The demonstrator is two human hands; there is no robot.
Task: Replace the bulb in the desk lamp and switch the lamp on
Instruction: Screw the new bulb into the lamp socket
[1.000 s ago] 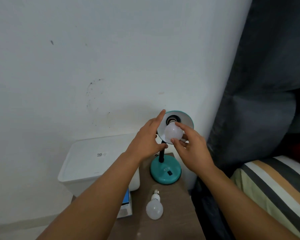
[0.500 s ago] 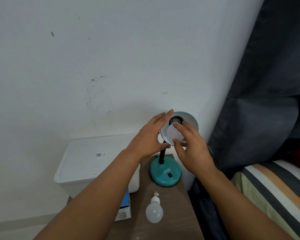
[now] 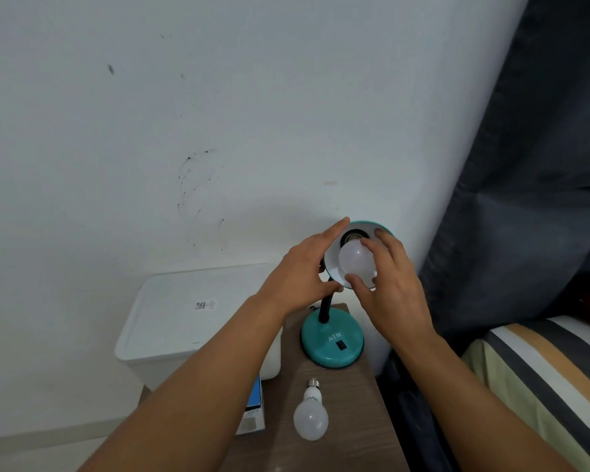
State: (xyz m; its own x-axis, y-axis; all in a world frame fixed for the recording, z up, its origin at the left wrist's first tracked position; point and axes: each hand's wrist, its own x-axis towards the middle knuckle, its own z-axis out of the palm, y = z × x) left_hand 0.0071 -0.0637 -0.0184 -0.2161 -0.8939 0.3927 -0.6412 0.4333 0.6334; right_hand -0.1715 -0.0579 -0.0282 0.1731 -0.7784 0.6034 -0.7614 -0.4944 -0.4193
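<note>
Spare bulb (image 3: 310, 418): laid on its side near the front of the table (image 3: 355, 420), screw cap turned toward the lamp base; nothing is touching it.
Blue box (image 3: 254, 408): seen at the table's left edge, partly hidden under the left forearm.
Lamp base (image 3: 332, 344): teal, set at the back of the table toward its right edge; a black switch is seen on its top.
White bin (image 3: 184, 318): placed left of the base, against the wall.
Left hand (image 3: 302, 277): fingers are held straight and close together along the left rim of the shade (image 3: 367, 223), the thumb tucked under its lower edge, so the shade is gripped between them.
Right hand (image 3: 390, 291): fingers are spread and curled around the bulb (image 3: 355, 262); thumb tip is pressed on its lower front, index on its upper right side.
Bulb: held at the socket (image 3: 351, 237) inside the shade; how far it is seated cannot be told.
</note>
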